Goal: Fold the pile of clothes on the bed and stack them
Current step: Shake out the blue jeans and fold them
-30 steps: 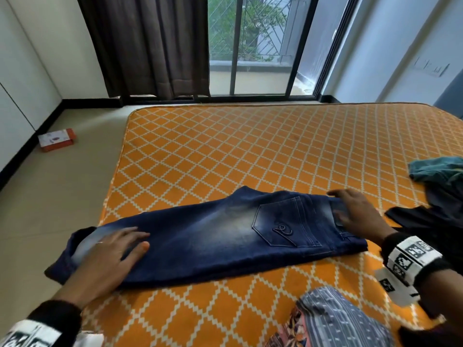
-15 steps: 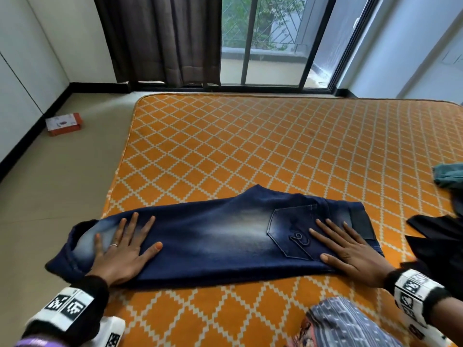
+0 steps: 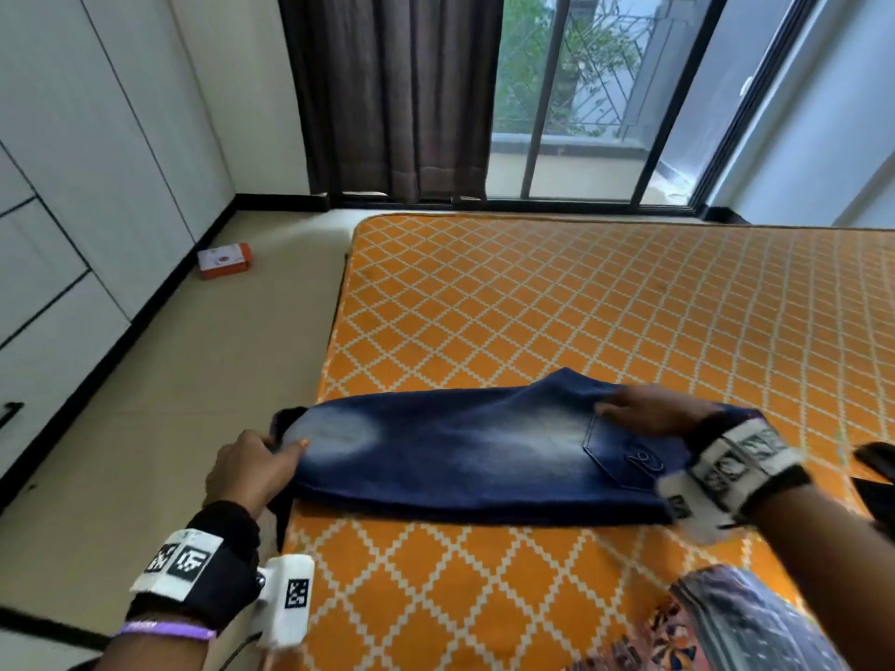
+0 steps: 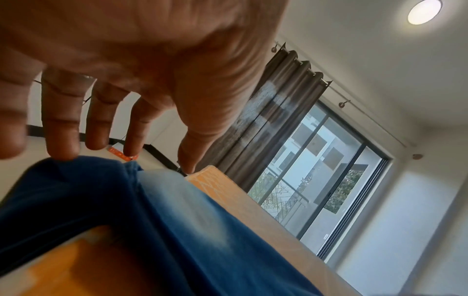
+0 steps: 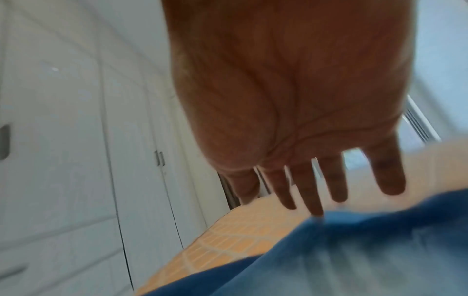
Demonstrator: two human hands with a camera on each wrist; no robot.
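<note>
- The folded blue jeans (image 3: 474, 457) lie lengthwise along the near edge of the bed (image 3: 581, 302), which wears an orange sheet with a white diamond lattice; every place below is given relative to the jeans.
- The jeans' left end hangs just past the bed's left edge, over the beige floor (image 3: 160, 428).
- The left hand (image 3: 252, 469) is at that left end. Its thumb lies on top of the faded denim and its fingers curl behind the edge, so it is pinching the fabric there.
- From the left wrist camera the fingers (image 4: 60, 124) point down with their tips on the denim's edge.
- The right hand (image 3: 654, 409) rests on the jeans' right end, just above the back pocket (image 3: 629, 452).
- Its fingers are spread and fairly straight, lying on the cloth rather than gripping it. The right wrist view is blurred, so a light pinch at the far edge may be hidden.
- Just right of the jeans lies a dark garment (image 3: 876, 477), cut off by the frame.
- In front of the jeans' right end, at the bottom corner, sits a patterned grey and multicoloured cloth (image 3: 746, 622).
- Well to the left and beyond the jeans, a small orange and white box (image 3: 223, 260) sits on the floor near the white cupboards (image 3: 97, 186).
- Beyond the bed's far end stand a dark curtain (image 3: 392, 89) and a sliding glass door (image 3: 605, 99).
</note>
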